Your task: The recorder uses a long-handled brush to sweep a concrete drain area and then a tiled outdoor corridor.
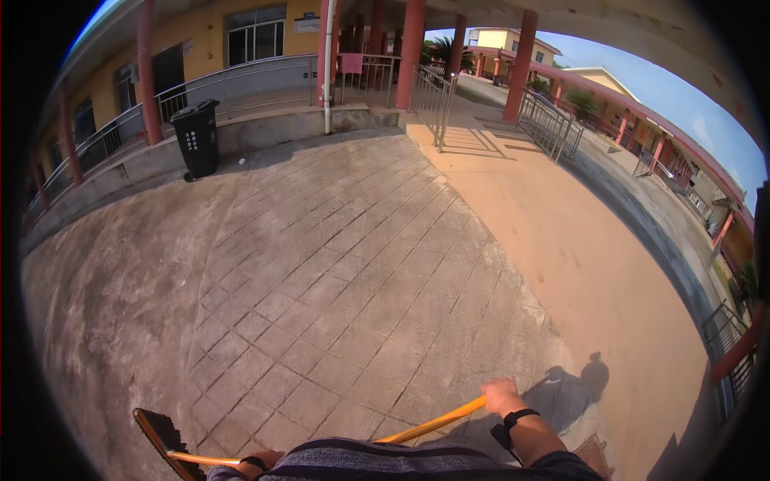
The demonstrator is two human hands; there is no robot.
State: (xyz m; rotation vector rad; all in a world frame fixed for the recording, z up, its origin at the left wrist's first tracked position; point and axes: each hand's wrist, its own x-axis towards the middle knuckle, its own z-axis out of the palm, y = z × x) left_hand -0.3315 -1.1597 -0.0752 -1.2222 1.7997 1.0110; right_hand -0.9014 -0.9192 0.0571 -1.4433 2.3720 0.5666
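Observation:
My right hand (502, 394) is closed around the upper end of a yellow-orange broom handle (433, 419), out in front of my body. A dark band and a small dark object are on that wrist. The handle runs down to the left and passes out of sight behind my dark striped shirt (385, 462). My left hand (272, 459), also banded at the wrist, is on the handle lower down; its fingers are mostly hidden by the shirt. Beyond it, at the lower left, the push broom head (157, 442) with dark bristles lies against the concrete ground.
Scored concrete paving (361, 270) stretches ahead, with a smooth tan walkway (553, 240) on its right. A black wheeled bin (198, 141) stands by the low wall, near a small white scrap (242, 161). Metal railings (430, 105) and red columns (411, 54) line the walkway's far end.

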